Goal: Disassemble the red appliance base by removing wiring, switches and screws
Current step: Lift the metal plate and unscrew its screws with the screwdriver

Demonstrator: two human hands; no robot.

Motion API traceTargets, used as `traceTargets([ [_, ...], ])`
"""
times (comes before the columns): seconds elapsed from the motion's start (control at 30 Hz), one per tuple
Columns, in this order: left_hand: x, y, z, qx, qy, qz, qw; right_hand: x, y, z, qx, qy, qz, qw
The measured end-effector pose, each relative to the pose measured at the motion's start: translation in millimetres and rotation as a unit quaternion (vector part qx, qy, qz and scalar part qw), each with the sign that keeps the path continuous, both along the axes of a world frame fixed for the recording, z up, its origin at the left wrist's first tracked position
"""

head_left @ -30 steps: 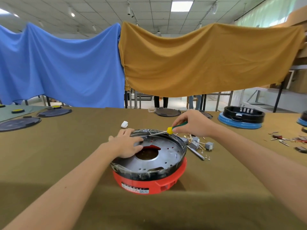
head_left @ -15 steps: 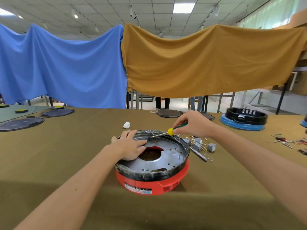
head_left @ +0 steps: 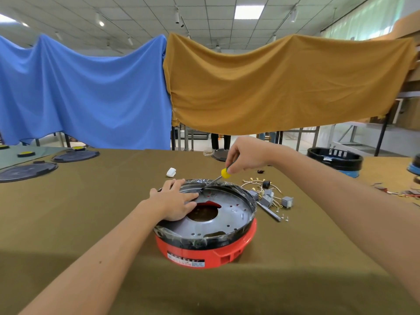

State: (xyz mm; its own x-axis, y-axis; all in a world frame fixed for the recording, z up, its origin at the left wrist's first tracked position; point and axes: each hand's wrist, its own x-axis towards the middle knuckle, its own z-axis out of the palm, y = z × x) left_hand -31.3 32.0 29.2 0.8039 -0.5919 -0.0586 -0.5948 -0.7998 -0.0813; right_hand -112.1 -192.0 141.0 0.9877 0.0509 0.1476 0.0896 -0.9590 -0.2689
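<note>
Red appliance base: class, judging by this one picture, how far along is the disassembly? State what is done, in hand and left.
Done: loose wires and grey switches already lie on the table beside the red appliance base. In hand: the left hand presses flat on the metal plate while the right hand holds a screwdriver, tip at the plate's far edge. Left: the plate still sits in the base; remaining screws cannot be counted.

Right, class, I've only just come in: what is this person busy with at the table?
A person is taking apart a red appliance base. The left hand rests flat on its grey metal plate to steady it. The right hand pinches a yellow-handled screwdriver, tip down at the plate's far edge. Removed switches and wires lie beside the base.
</note>
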Motion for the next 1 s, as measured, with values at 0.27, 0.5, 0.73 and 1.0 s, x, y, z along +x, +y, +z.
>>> traceTargets([
  [0.27,-3.0,-0.8,1.7,0.004,-0.001,-0.001,1.0,20.7,30.9,36.7,-0.033,0.074,-0.03,0.996],
  [0.5,8.3,1.9,17.3,0.008,0.046,-0.04,0.998,27.0,42.3,41.9,-0.021,0.059,-0.011,0.998],
  [0.73,16.7,6.1,10.7,-0.016,0.025,-0.067,0.997,21.9,26.6,44.3,0.072,-0.038,-0.002,0.997],
  [1.0,14.4,6.9,6.3,-0.034,0.016,-0.062,0.997,23.5,28.7,36.2,0.038,-0.024,-0.014,0.999],
])
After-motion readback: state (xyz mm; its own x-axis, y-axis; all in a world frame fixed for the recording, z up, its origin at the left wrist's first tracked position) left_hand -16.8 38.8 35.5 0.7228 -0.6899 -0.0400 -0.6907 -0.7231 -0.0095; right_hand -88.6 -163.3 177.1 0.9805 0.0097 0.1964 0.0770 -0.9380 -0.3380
